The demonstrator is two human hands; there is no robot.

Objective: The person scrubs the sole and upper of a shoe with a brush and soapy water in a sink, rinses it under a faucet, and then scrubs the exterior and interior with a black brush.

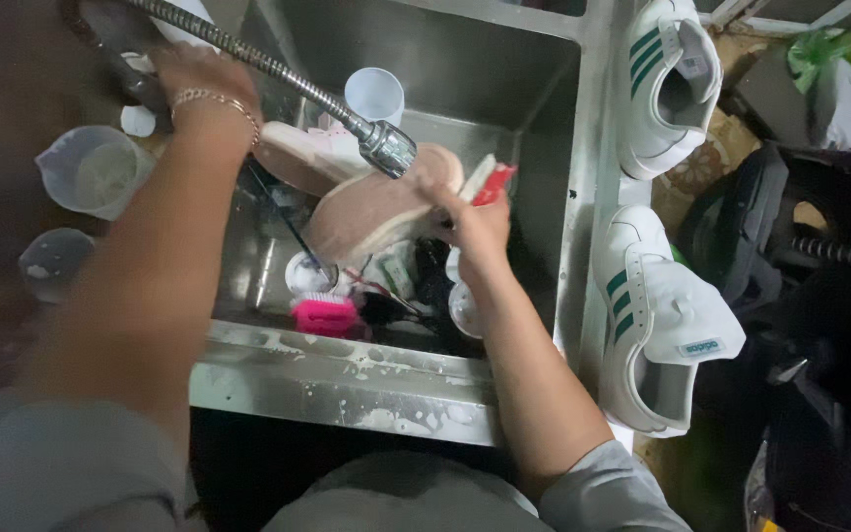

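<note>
Over the steel sink [534,118], the right hand [475,222] is closed around a red-and-white brush [490,182] against a pink shoe [371,212]. The left hand [184,74] grips the ribbed metal spray hose [248,54]; its nozzle [388,148] hangs just above the shoe.

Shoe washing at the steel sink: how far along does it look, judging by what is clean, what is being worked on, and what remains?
Looks done: two white sneakers with green stripes stand on edge beside the steel sink. In hand: the right hand holds a pink shoe sole-up under the metal spray head; the left hand reaches toward the tap end of the hose. Likely left: a second pink shoe lies behind, and a pink brush sits in the basin.
</note>
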